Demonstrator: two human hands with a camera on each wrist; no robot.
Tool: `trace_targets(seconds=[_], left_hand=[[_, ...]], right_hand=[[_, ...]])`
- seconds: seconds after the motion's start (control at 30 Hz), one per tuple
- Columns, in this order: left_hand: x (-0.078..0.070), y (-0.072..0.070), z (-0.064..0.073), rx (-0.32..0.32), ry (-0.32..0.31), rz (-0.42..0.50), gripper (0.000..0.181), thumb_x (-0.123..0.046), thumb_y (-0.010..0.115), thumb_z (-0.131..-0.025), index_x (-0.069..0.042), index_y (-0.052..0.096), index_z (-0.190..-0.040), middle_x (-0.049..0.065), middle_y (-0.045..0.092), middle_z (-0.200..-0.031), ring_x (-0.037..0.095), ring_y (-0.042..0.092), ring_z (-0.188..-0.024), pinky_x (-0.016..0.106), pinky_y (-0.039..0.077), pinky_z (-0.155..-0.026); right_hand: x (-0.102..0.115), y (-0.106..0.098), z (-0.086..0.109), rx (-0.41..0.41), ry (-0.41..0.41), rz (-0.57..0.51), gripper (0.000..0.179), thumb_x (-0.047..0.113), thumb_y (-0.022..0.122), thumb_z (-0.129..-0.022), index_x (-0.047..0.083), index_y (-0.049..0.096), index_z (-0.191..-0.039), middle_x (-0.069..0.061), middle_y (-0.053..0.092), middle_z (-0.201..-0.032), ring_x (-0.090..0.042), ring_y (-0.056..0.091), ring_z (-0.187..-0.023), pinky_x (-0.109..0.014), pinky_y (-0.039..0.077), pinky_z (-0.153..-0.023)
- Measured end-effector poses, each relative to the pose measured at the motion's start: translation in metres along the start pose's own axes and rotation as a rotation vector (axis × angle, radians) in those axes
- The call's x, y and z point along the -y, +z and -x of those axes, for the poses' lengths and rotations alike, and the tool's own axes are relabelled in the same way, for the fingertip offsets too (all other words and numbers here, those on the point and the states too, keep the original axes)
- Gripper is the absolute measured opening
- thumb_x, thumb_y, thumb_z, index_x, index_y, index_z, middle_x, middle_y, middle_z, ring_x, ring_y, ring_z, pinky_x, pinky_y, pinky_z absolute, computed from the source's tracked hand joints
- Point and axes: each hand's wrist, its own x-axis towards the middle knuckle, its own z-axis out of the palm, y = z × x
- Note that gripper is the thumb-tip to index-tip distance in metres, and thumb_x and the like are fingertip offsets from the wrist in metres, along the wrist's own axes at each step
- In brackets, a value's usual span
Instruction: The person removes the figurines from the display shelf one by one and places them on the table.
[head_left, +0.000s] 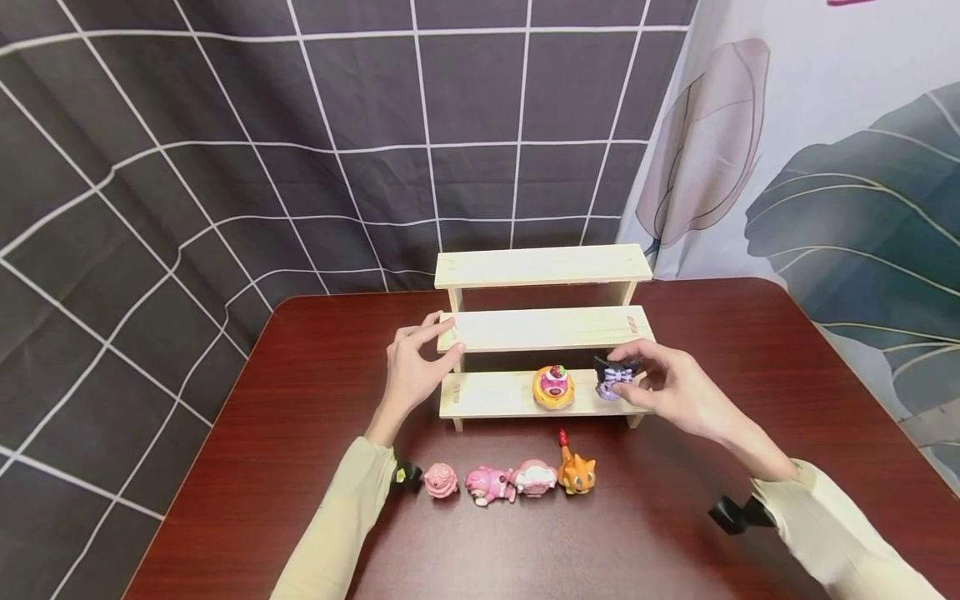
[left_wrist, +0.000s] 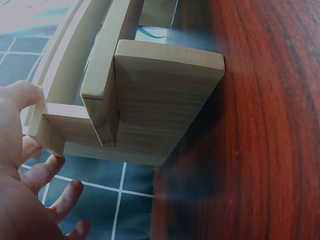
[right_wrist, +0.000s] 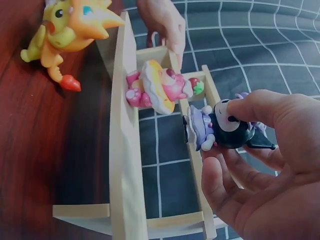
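Note:
The left hand [head_left: 414, 367] holds the left end of a three-step wooden shelf [head_left: 543, 329] at its middle step, its thumb at the front edge. Between the right thumb and fingers [right_wrist: 260, 107] is a figurine [right_wrist: 220, 125] with a black hood, white face and purple dress. This right hand [head_left: 678, 387] keeps it above the right part of the bottom step; in the right wrist view a gap shows under its base. To its left on that step sits a pink figurine in a yellow ring [head_left: 553, 388], a strawberry on its head.
Lined up on the red-brown table [head_left: 300, 417] before the shelf are a round pink figurine [head_left: 440, 481], a pink lying figurine [head_left: 490, 485], a pink-and-white figurine [head_left: 534, 479] and an orange figurine [head_left: 577, 473] with a red-tipped tail. A dark grid-patterned curtain [head_left: 360, 100] hangs behind.

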Motion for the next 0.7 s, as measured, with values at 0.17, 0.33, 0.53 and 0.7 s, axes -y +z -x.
trace_targets(seconds=[0.17,0.33,0.53,0.7], left_hand=[[0.0,0.0,0.0,0.003,-0.005,0.003,0.04,-0.028,0.081,-0.082,-0.018,0.076,-0.12,0.002,0.065,-0.131,0.029,0.053,-0.103,0.05,0.036,-0.088],[0.0,0.0,0.0,0.005,-0.009,0.006,0.04,-0.028,0.081,-0.082,-0.018,0.076,-0.12,0.002,0.065,-0.131,0.028,0.053,-0.103,0.05,0.036,-0.089],[-0.001,-0.001,0.0,0.008,-0.012,0.004,0.04,-0.028,0.08,-0.082,-0.018,0.075,-0.121,0.003,0.064,-0.132,0.029,0.053,-0.105,0.05,0.037,-0.089],[-0.002,0.0,0.001,0.009,-0.011,0.003,0.041,-0.027,0.081,-0.082,-0.018,0.075,-0.121,0.002,0.064,-0.132,0.029,0.053,-0.105,0.05,0.037,-0.088]], right_hand=[[-0.001,0.001,0.009,0.024,0.001,-0.05,0.035,-0.003,0.079,-0.081,0.006,0.066,-0.112,-0.003,0.064,-0.091,-0.015,0.062,-0.067,-0.026,0.048,-0.055],[-0.002,0.002,0.017,0.027,-0.026,-0.073,0.037,-0.008,0.078,-0.079,0.006,0.065,-0.111,-0.005,0.064,-0.09,-0.017,0.063,-0.062,-0.026,0.05,-0.055],[-0.004,0.005,0.024,0.014,-0.04,-0.048,0.039,-0.009,0.079,-0.077,0.007,0.065,-0.11,-0.002,0.065,-0.091,-0.015,0.06,-0.067,-0.024,0.05,-0.058],[-0.005,0.007,0.027,0.027,-0.042,-0.056,0.041,-0.008,0.08,-0.076,0.008,0.065,-0.11,-0.001,0.066,-0.092,-0.013,0.061,-0.07,-0.023,0.051,-0.06]])
